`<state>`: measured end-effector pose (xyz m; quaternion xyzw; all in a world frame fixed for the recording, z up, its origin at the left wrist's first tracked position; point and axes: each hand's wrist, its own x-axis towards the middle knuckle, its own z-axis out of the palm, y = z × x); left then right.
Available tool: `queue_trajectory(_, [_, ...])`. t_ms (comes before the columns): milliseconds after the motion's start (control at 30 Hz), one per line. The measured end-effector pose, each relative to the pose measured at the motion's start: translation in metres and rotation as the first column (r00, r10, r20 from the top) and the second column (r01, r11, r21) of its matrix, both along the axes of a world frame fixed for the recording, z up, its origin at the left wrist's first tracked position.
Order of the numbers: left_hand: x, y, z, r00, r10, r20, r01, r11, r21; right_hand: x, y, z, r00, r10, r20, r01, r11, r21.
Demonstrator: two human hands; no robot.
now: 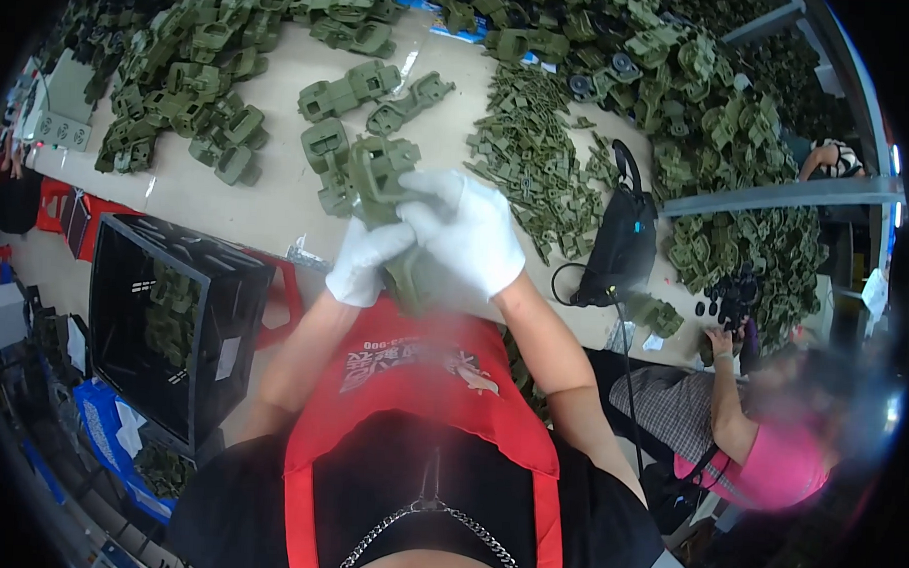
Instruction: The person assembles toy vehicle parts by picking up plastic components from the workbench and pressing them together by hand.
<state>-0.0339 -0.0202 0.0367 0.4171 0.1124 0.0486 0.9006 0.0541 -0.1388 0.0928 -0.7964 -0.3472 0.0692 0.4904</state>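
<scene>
My left hand (368, 263), in a white glove, is closed round the lower end of an olive-green plastic toy vehicle body (383, 171). From the other side my right hand (468, 232), gloved as well, grips the same body with its fingers on the edge. Below the gloves another green piece (404, 284) shows, partly blurred, and I cannot tell whether it belongs to the held body. Just beyond my hands a similar toy vehicle body (325, 154) lies on the table (262, 202). Two more green parts (351, 90) rest farther back.
Heaps of green bodies (195, 105) cover the far left. Small green parts (534, 152) are piled right of centre, beside a black bag (624, 235) with a cord. A black crate (243, 327) stands at the left table edge. A co-worker (759, 445) sits at the right.
</scene>
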Motion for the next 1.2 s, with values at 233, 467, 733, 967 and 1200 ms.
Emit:
queue_trajectory(233, [0.001,-0.009,-0.004,0.992,0.039,-0.119,-0.038,0.999,0.012,0.012,-0.004,0.01,0.989,0.079,0.123,-0.075,0.997,-0.032])
queue_trajectory(467, [0.0,-0.005,-0.022,0.961,0.22,0.166,-0.15,0.923,-0.354,-0.03,-0.045,-0.021,0.623,0.189,-0.759,0.057,0.957,0.285])
queue_trajectory(733, [-0.052,0.001,-0.022,0.839,-0.452,-0.302,0.495,0.406,0.768,0.02,-0.079,-0.008,0.884,0.06,-0.464,-0.125,0.986,-0.11])
queue_trajectory(967, [0.013,0.016,0.046,0.87,-0.466,-0.164,0.259,0.149,0.954,0.011,-0.088,0.009,0.898,0.283,-0.338,-0.407,0.825,-0.391])
queue_trajectory(1200, [-0.025,-0.014,0.032,0.787,-0.401,-0.468,0.578,0.218,0.786,-0.015,-0.098,-0.009,0.723,0.125,-0.68,-0.177,0.984,-0.007])
